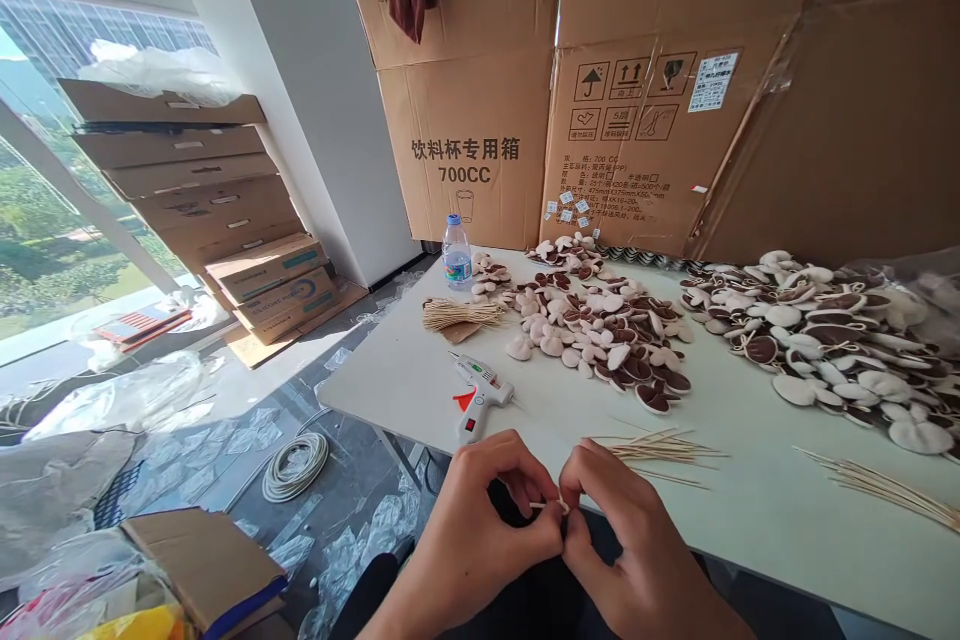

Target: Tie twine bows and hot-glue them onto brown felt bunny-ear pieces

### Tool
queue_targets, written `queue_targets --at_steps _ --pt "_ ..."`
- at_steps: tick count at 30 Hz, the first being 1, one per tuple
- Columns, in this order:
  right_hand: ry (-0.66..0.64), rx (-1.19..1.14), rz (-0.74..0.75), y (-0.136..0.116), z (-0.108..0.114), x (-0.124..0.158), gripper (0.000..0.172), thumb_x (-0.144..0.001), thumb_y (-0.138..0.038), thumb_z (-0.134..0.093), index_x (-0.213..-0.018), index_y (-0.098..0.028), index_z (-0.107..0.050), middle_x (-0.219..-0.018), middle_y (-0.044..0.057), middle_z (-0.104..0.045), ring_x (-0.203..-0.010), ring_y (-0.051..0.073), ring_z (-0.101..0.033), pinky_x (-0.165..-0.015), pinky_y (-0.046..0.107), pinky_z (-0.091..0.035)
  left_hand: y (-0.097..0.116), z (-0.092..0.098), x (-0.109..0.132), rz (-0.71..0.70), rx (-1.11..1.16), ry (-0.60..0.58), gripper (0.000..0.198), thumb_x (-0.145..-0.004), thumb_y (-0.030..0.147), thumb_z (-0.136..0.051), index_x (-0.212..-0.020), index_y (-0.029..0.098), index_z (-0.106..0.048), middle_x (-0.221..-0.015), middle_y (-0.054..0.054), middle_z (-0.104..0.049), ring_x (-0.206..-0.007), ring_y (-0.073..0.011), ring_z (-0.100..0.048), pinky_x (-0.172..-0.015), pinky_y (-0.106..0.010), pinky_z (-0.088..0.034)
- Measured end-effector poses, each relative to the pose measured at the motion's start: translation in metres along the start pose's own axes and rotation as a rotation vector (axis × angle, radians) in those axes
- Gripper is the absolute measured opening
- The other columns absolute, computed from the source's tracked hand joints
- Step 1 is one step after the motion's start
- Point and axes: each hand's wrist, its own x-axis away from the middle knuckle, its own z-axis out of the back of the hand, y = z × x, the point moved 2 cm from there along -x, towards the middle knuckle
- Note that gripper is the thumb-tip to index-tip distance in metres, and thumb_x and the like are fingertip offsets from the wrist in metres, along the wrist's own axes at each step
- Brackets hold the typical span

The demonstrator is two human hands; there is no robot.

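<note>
My left hand [487,520] and my right hand [634,540] meet at the near edge of the white table [750,480]. Both are closed in a pinch on one thin wooden stick [546,506] held level between them. A loose bundle of the same sticks [660,447] lies on the table just beyond my right hand. A white hot glue gun [480,395] with a red trigger lies on its side a little ahead of my left hand. Further back, a heap of brown and cream mushroom-shaped caps [600,330] covers the table.
A second heap of caps [832,340] and more sticks [885,490] lie at the right. A tied stick bundle [461,313] and a water bottle [456,253] stand at the far left corner. Large cardboard boxes [480,90] wall the back. Plastic wrap, a cable coil [296,465] and stacked boxes [225,210] litter the floor at left.
</note>
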Motion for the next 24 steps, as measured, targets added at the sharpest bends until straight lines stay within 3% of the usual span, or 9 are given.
queue_targets --at_steps 9,15,21,24 --pt "-0.045 -0.223 -0.223 0.003 0.000 0.000 0.017 -0.090 -0.013 -0.050 -0.084 -0.026 -0.042 -0.077 -0.004 -0.050 -0.069 0.016 -0.049 -0.065 0.028 -0.040 -0.005 -0.004 -0.005 0.084 0.259 -0.112 0.002 -0.077 0.015 -0.073 -0.079 0.015 -0.072 -0.077 0.000 -0.069 -0.074 -0.0140 -0.059 -0.075 -0.024 -0.049" --pt "-0.067 -0.347 -0.351 0.008 0.001 0.007 0.011 -0.094 -0.019 -0.048 -0.085 -0.026 -0.047 -0.082 -0.001 -0.054 -0.079 0.020 -0.051 -0.072 0.030 -0.040 -0.012 -0.011 -0.007 0.245 0.557 -0.243 0.019 -0.076 0.030 -0.079 -0.077 0.015 -0.068 -0.080 -0.004 -0.069 -0.071 -0.0129 -0.054 -0.069 -0.024 -0.044" --pt "-0.058 -0.534 -0.375 0.013 0.003 0.009 0.018 -0.099 -0.030 -0.051 -0.083 -0.026 -0.044 -0.083 0.000 -0.051 -0.079 0.021 -0.050 -0.074 0.032 -0.043 -0.009 -0.011 -0.008 0.306 0.623 -0.265 0.015 -0.075 0.027 -0.076 -0.076 0.015 -0.068 -0.082 -0.003 -0.069 -0.068 -0.0116 -0.056 -0.073 -0.024 -0.045" --pt "-0.068 -0.570 -0.390 0.012 0.008 0.008 0.017 -0.102 -0.032 -0.054 -0.086 -0.026 -0.049 -0.086 0.001 -0.053 -0.081 0.021 -0.052 -0.076 0.032 -0.046 -0.008 -0.011 -0.008 0.279 0.607 -0.253 0.021 -0.076 0.030 -0.082 -0.078 0.015 -0.068 -0.081 -0.004 -0.070 -0.069 -0.0128 -0.058 -0.071 -0.024 -0.047"
